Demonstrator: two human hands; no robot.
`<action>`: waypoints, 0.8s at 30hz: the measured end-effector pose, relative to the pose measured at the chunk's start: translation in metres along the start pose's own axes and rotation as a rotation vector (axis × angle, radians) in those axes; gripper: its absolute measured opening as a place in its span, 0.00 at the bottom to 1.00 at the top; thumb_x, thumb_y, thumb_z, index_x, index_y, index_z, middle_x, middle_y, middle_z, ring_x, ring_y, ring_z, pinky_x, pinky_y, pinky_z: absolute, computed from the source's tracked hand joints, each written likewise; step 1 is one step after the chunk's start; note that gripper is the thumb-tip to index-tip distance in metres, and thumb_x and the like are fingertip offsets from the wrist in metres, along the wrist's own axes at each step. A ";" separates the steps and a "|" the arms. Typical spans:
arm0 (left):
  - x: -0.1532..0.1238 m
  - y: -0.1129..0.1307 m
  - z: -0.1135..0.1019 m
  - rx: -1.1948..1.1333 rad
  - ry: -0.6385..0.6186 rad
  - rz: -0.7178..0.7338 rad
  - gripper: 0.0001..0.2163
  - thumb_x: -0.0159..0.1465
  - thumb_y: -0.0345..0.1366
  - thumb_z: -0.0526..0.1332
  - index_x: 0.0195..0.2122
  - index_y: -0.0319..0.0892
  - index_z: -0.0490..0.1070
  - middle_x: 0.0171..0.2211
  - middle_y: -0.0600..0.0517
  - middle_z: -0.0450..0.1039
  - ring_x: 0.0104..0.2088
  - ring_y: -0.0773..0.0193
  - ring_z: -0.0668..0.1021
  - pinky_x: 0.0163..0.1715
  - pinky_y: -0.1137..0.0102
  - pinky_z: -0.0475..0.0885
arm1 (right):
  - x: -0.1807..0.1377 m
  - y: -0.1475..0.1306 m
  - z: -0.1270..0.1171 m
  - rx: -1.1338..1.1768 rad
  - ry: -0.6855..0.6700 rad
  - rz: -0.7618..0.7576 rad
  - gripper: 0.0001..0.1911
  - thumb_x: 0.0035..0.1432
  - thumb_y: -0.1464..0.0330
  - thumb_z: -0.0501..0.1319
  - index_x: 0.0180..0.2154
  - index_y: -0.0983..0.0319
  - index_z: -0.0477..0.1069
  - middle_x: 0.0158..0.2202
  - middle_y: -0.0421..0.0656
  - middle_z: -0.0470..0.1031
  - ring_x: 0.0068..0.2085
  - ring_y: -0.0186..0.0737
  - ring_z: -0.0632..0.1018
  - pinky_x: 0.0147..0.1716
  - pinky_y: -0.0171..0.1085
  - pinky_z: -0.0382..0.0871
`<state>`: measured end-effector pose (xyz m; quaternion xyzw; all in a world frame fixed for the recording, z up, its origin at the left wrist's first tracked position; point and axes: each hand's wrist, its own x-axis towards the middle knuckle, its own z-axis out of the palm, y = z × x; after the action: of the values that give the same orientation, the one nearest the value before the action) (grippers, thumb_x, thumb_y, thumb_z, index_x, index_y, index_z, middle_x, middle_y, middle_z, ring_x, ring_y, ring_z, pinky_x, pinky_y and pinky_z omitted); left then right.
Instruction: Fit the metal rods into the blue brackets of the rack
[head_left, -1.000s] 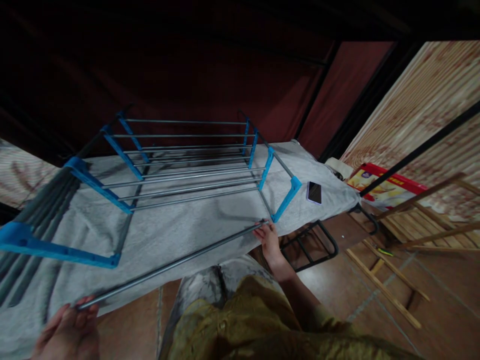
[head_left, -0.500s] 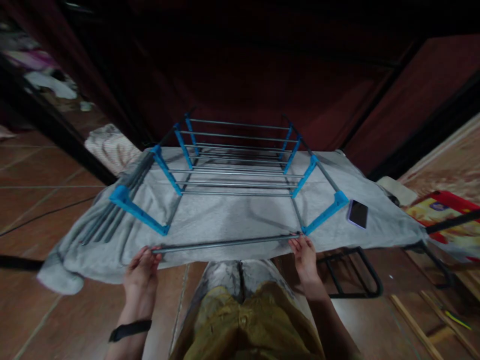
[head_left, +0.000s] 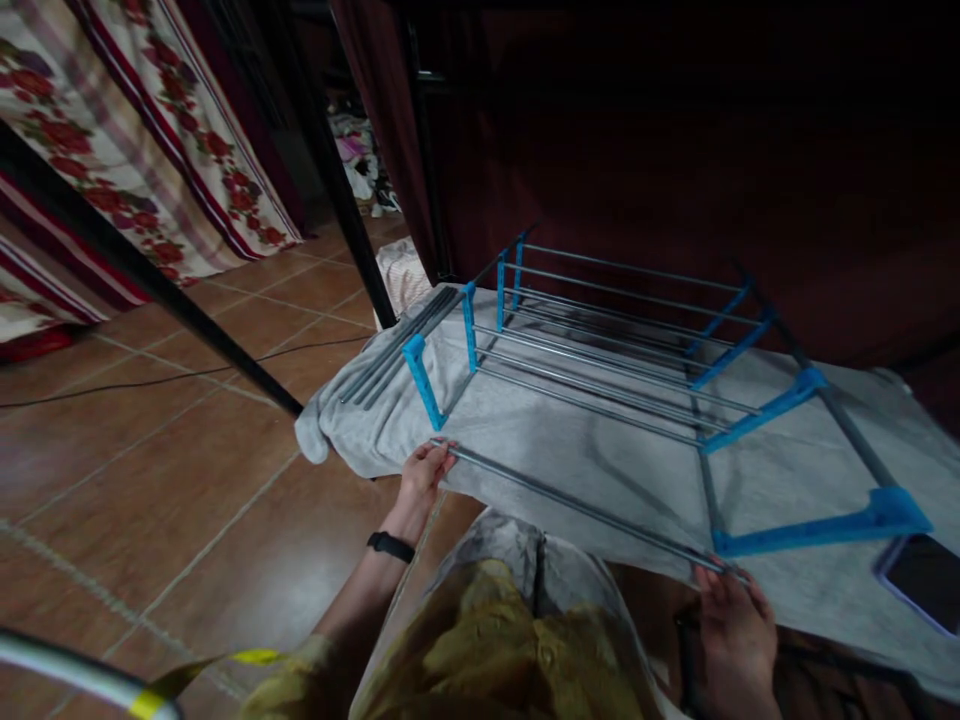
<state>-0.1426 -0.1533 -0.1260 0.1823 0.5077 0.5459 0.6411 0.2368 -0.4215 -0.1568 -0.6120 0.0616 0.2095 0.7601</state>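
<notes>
A grey cloth covered the low surface in front of the person, over a tiled floor. Nearest me, a thin metal rod ran along the cloth's front edge, a hand near each end, presumably because something so long would tip if gripped at one end only. The left hand had thumb and fingers pinched close about it, the tip poking out just beyond. The right hand's fingers were curled round the other end; how tightly, I couldn't tell, nor whether the rod touched the cloth.

Behind it stood the rack, its bars running roughly alongside the rod. A phone lay at the right, partly hidden by a blue corner. Loose rods lay bunched at the left end, probably to keep them clear of the rack. Farther off hung a flowered curtain.
</notes>
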 end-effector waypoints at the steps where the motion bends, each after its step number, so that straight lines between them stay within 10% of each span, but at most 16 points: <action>1: 0.001 -0.001 0.001 -0.001 0.000 0.000 0.06 0.56 0.20 0.68 0.30 0.35 0.74 0.30 0.46 0.80 0.28 0.67 0.80 0.30 0.74 0.77 | -0.003 -0.003 0.001 -0.014 0.009 -0.010 0.14 0.40 0.66 0.69 0.32 0.50 0.69 0.40 0.42 0.78 0.42 0.45 0.81 0.44 0.53 0.80; 14: 0.013 -0.006 0.001 0.026 0.037 0.008 0.17 0.48 0.28 0.76 0.23 0.40 0.65 0.19 0.55 0.72 0.20 0.69 0.76 0.24 0.75 0.75 | -0.016 -0.005 0.006 -0.005 0.049 0.006 0.17 0.39 0.64 0.70 0.32 0.47 0.67 0.43 0.41 0.78 0.55 0.51 0.78 0.41 0.56 0.80; 24: 0.015 -0.005 0.004 0.036 0.018 -0.001 0.12 0.50 0.23 0.73 0.24 0.38 0.69 0.22 0.53 0.73 0.21 0.71 0.76 0.25 0.76 0.76 | 0.007 0.008 0.001 -0.016 0.011 -0.023 0.18 0.39 0.63 0.72 0.32 0.54 0.68 0.32 0.37 0.75 0.33 0.38 0.79 0.45 0.49 0.81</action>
<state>-0.1380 -0.1402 -0.1352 0.1885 0.5235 0.5380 0.6332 0.2402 -0.4173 -0.1663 -0.6198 0.0573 0.1981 0.7572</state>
